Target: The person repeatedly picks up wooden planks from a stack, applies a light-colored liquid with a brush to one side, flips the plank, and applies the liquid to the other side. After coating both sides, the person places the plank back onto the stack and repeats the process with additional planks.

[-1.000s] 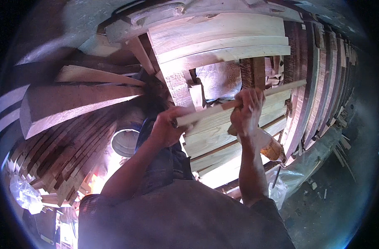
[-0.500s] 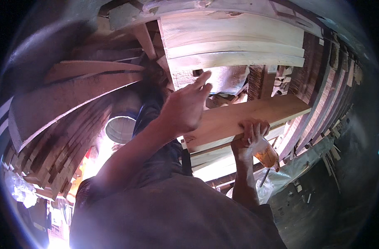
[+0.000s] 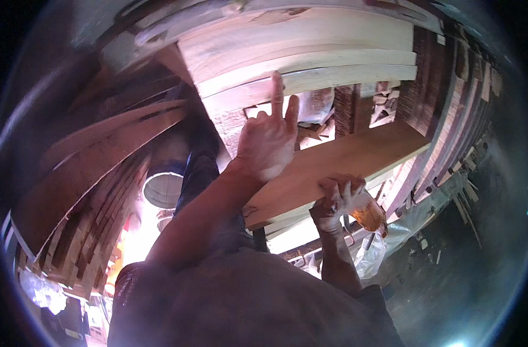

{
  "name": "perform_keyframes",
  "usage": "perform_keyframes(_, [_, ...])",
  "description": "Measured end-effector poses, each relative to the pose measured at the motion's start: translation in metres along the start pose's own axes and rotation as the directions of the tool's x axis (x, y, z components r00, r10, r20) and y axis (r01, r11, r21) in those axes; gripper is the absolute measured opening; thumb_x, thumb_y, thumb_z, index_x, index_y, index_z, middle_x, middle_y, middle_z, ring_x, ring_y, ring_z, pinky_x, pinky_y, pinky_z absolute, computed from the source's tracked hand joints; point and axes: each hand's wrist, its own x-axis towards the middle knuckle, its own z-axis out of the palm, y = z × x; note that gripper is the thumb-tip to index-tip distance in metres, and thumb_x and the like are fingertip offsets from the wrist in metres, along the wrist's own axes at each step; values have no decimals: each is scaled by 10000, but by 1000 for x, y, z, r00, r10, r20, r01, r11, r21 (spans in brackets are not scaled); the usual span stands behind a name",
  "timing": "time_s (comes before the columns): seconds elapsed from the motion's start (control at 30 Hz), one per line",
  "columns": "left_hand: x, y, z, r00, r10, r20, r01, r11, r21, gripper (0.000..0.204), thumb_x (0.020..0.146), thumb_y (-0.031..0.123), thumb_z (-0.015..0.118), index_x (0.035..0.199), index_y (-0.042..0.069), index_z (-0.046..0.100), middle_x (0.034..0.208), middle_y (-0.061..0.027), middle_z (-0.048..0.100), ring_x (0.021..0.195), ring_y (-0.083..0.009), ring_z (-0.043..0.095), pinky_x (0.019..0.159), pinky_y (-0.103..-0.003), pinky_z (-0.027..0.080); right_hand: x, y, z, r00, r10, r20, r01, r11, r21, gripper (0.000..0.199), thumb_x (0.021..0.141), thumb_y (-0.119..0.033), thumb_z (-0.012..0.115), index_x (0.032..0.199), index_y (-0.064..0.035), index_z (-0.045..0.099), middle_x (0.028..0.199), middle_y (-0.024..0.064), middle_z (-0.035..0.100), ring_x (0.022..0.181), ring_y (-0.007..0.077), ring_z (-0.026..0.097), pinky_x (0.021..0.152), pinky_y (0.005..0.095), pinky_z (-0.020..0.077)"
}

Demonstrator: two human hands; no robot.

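My left hand [image 3: 268,141] is raised above the left part of a flat wooden board [image 3: 339,159]. Its index finger points up and away, its thumb stands apart, and nothing is in it. My right hand [image 3: 339,196] curls its fingers over the board's near edge, around the middle of its length. Just right of that hand is a clear bottle with orange-brown contents [image 3: 369,215], partly covered by the fingers. Pale wide planks [image 3: 310,40] lie beyond the board, and the left index fingertip overlaps them in view.
Stacked dark boards [image 3: 85,225] lean at the left, near a white bucket [image 3: 163,189]. Slatted timber [image 3: 437,121] runs along the right side. Clear plastic sheeting [image 3: 373,254] hangs at the bench edge, with wood scraps on the dark floor [image 3: 432,277].
My left hand has turned, and its index finger now points more upright. My right hand has shifted slightly left along with the board. The whole view has tilted a little.
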Motion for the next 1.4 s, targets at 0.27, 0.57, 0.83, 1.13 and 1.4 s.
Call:
perform_keyframes(0.27, [-8,-6,14,985,105,-136,-84,984,156,503,811,72,576,1286,-74,497,1468,-437,216,669,-292,708,547,-364,590,0,-1,-9,1000,25,-1,-25,999,40,169,657,-120,572,822,-126,606,881,62,551,924,323,501,899,542,357])
perform_keyframes(0.57, [-11,-21,23,987,162,0,-158,963,219,353,906,96,521,1220,-63,550,1455,-444,227,738,-354,709,635,-441,596,31,-6,-3,983,-70,-168,90,990,112,157,633,-7,564,747,-114,544,806,67,519,862,302,496,858,471,370])
perform_keyframes(0.83, [-127,-30,-23,972,76,224,10,933,-359,599,770,-65,454,1336,99,560,1162,-224,658,1065,-389,641,961,-419,491,-14,7,7,935,-85,-344,120,990,80,114,633,-26,573,674,-128,543,790,45,562,877,303,526,869,448,378])
perform_keyframes(1.13, [-247,33,30,951,-19,-308,-170,801,-574,447,785,56,752,1221,39,651,1167,-144,686,1075,-227,662,954,-329,487,-59,-28,-31,942,66,-329,77,911,404,142,597,-8,606,653,-127,552,747,40,521,814,268,505,805,404,388])
perform_keyframes(1.4, [-345,21,23,930,-233,-285,-145,480,-865,373,786,-131,685,1142,-22,669,1093,-73,696,988,-163,652,884,-301,508,-119,-87,-89,820,55,-570,246,865,438,362,637,97,562,920,-99,673,999,77,640,1006,325,553,892,430,439])
